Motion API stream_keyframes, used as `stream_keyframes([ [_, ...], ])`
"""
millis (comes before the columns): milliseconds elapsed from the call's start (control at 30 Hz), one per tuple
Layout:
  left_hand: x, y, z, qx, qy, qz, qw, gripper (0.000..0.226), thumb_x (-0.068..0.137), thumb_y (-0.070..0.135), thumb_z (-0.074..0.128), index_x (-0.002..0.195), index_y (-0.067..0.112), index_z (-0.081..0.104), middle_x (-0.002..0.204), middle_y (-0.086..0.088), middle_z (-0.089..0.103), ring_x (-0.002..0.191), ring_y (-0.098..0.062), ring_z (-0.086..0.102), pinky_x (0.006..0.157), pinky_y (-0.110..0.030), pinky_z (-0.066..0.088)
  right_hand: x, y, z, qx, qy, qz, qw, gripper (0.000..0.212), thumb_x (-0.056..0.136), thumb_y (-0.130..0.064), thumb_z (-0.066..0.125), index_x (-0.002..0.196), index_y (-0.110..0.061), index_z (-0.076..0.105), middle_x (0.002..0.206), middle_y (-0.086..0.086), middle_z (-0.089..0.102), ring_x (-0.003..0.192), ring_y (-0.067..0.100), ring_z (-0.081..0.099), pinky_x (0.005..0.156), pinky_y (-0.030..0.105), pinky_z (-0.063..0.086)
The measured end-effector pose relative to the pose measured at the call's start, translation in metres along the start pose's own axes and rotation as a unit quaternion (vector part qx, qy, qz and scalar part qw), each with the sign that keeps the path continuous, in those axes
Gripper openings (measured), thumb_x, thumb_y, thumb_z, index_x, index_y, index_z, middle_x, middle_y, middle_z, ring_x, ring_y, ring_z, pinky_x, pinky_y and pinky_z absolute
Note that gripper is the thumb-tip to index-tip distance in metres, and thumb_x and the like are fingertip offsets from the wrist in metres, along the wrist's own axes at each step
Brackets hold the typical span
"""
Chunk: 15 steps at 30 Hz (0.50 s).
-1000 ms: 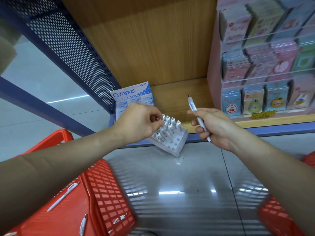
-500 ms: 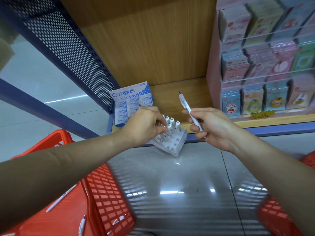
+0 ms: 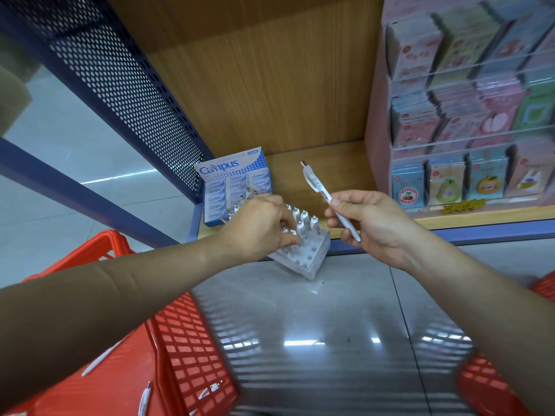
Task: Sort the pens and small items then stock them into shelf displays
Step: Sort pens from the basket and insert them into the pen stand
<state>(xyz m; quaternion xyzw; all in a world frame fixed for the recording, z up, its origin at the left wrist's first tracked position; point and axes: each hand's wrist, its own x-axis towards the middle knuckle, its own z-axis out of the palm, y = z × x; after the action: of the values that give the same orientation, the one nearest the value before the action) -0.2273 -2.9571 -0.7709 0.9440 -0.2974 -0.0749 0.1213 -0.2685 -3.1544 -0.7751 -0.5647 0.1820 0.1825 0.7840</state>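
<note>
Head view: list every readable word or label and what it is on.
"Campus": header of the blue box on the shelf.
"Campus": repeated on the small packs inside it.
Cards in the pink rack: print too blurred to read.
Pen in the right hand: no readable print.

Open shelf board (image 3: 345,166) between Campus box (image 3: 231,181) and pink card display (image 3: 379,139) — passable.

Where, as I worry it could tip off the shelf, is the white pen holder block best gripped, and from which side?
Probably grip the pen holder block by its flat side walls at the near end, coming from the aisle: that end juts past the shelf edge with empty holes, while upright pens and the left hand crowd the rear.
</note>
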Motion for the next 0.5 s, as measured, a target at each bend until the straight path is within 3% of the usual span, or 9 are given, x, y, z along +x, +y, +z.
stream_keyframes([
  [100, -0.001, 0.007, -0.015, -0.140, 0.047, -0.077, 0.986, 0.017, 0.078, 0.038, 0.074, 0.085, 0.022, 0.073, 0.071, 0.011, 0.058, 0.066, -0.004, 0.053, 0.066, -0.023, 0.045, 0.001, 0.001, 0.000, -0.019, -0.007, -0.001, 1.000, 0.016, 0.095, -0.011, 0.057, 0.106, -0.007, 0.068, 0.077, 0.002, 0.065, 0.065, 0.007, 0.059, 0.050, 0.017, 0.040],
  [200, 0.002, 0.017, -0.036, -0.364, 0.065, -0.167, 0.914, 0.023, 0.083, 0.028, 0.071, 0.103, 0.017, 0.066, 0.079, -0.006, 0.067, 0.065, -0.010, 0.058, 0.069, -0.028, 0.051, 0.000, 0.002, 0.002, -0.043, -0.010, -0.005, 0.999, 0.016, 0.094, -0.012, 0.058, 0.106, -0.009, 0.069, 0.077, 0.001, 0.066, 0.066, 0.007, 0.057, 0.053, 0.018, 0.040],
  [267, 0.004, 0.021, -0.046, -0.450, 0.060, -0.187, 0.871, 0.022, 0.086, 0.020, 0.067, 0.106, 0.012, 0.063, 0.082, -0.016, 0.067, 0.064, -0.015, 0.061, 0.066, -0.029, 0.053, -0.002, 0.001, 0.003, -0.053, -0.017, -0.009, 0.998, 0.015, 0.093, -0.011, 0.059, 0.103, -0.011, 0.070, 0.076, 0.002, 0.066, 0.066, 0.008, 0.057, 0.056, 0.019, 0.041],
  [367, 0.004, 0.026, -0.053, -0.449, 0.062, -0.189, 0.871, 0.007, 0.087, 0.011, 0.066, 0.091, 0.006, 0.066, 0.071, -0.013, 0.066, 0.059, -0.014, 0.063, 0.062, -0.025, 0.055, -0.004, 0.001, 0.004, -0.048, -0.035, -0.012, 0.998, 0.013, 0.092, -0.010, 0.061, 0.099, -0.013, 0.072, 0.076, 0.003, 0.069, 0.067, 0.008, 0.059, 0.060, 0.020, 0.043],
  [500, 0.002, 0.020, -0.070, -0.370, 0.082, -0.171, 0.910, 0.006, 0.084, 0.008, 0.069, 0.081, 0.003, 0.069, 0.068, -0.019, 0.069, 0.055, -0.017, 0.065, 0.058, -0.028, 0.058, -0.003, 0.000, 0.003, -0.046, -0.009, -0.001, 0.999, 0.015, 0.093, -0.015, 0.061, 0.102, -0.012, 0.072, 0.077, 0.004, 0.069, 0.065, 0.009, 0.062, 0.061, 0.023, 0.044],
])
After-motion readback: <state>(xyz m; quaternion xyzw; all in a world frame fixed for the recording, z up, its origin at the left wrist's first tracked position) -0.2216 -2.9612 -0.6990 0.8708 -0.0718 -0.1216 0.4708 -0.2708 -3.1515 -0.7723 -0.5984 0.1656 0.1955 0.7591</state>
